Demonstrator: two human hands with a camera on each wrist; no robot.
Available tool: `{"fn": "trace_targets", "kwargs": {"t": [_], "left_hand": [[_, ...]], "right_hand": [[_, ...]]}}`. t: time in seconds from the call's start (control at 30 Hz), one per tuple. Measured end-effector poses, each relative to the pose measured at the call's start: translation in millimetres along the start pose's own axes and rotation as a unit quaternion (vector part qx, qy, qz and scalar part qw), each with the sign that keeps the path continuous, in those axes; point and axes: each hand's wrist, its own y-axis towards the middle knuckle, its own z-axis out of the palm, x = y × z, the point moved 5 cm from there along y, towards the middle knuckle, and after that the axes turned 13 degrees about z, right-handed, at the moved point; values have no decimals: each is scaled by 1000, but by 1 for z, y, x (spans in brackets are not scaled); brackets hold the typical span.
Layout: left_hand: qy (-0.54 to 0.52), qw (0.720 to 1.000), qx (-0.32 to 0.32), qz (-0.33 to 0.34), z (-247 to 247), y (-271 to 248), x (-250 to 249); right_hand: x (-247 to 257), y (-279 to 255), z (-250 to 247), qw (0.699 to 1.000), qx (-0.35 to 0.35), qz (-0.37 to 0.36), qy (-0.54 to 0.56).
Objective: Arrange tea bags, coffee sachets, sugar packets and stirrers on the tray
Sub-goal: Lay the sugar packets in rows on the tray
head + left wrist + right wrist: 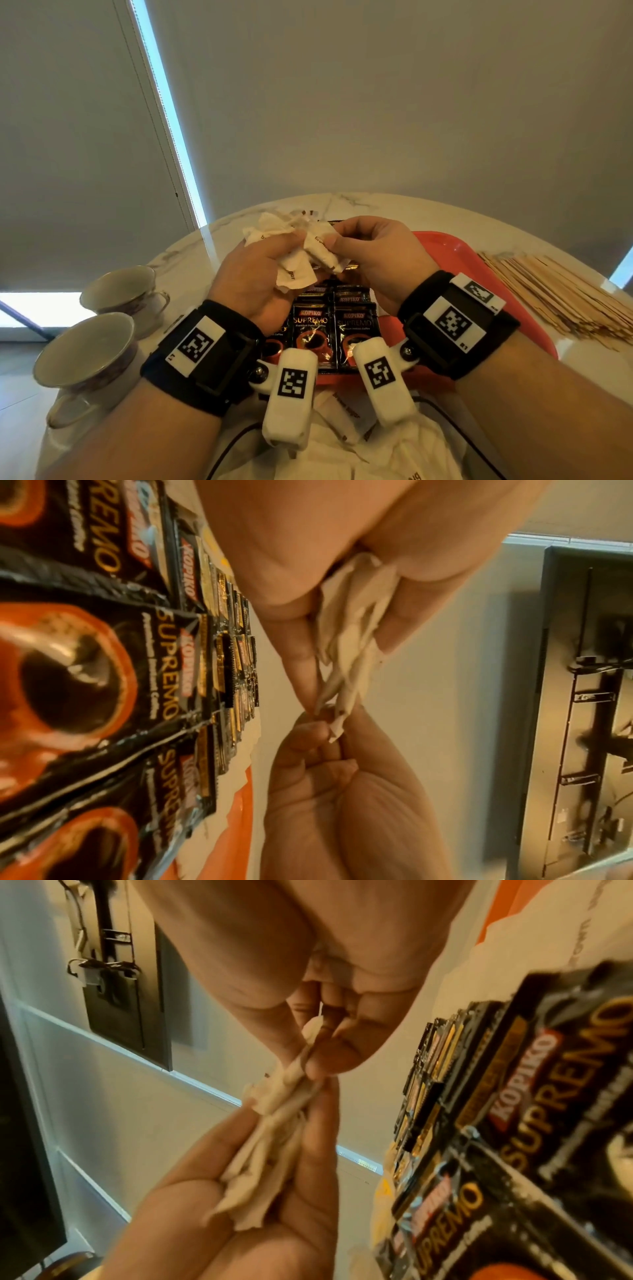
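Note:
Above the red tray (455, 263) my left hand (260, 270) grips a bunch of white sugar packets (296, 270), which also show in the left wrist view as sugar packets (349, 631) fanned between thumb and fingers. My right hand (370, 253) pinches one packet (320, 248) at the bunch's right edge; the same pinched packet (301, 1061) appears in the right wrist view. Black coffee sachets (334, 329) lie in overlapping rows on the tray below both hands. Wooden stirrers (555, 298) are heaped on the table right of the tray.
Two empty teacups (92, 349) stand at the table's left edge. More white sugar packets (346, 418) lie near the front edge, and others lie beyond the hands at the back (270, 222). The marble table (394, 205) is round.

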Motion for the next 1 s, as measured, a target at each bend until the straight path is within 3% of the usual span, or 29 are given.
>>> {"fn": "trace_targets", "kwargs": {"t": [0.13, 0.33, 0.53, 0.8, 1.0], "left_hand": [[53, 998, 27, 15, 2, -3, 1], [35, 999, -12, 0, -4, 1, 1], [45, 996, -47, 57, -7, 3, -1], [55, 997, -43, 36, -5, -1, 1], [51, 995, -87, 11, -10, 2, 2]], "right_hand": [[5, -2, -4, 999, -23, -37, -16], [10, -1, -8, 994, -72, -65, 50], [1, -6, 0, 999, -9, 36, -1], [3, -12, -41, 990, -127, 54, 32], [-31, -21, -94, 960, -202, 190, -38]]}}
